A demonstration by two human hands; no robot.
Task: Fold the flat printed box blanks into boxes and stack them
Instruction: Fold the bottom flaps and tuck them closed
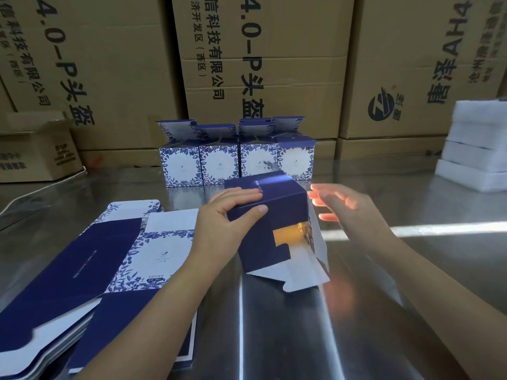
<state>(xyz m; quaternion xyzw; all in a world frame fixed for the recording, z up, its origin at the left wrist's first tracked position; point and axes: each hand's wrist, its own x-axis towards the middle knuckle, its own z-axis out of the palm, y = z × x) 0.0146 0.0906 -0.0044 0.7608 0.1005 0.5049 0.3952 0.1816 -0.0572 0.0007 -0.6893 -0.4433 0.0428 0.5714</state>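
Head | left hand (219, 218) grips navy box (282, 207) | cartons (299, 45) read "4.0-P头盔"

Steel table (452, 204) open at right, flat blanks (96, 256) crowding left, folded boxes (236, 160) blocking behind, white stack (477, 149) far right

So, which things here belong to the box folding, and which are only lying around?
For the job:
half-folded box, gripped by the left hand
right hand, open beside it
flat blanks
folded boxes

Lying about:
brown cartons
white foam stack
small carton
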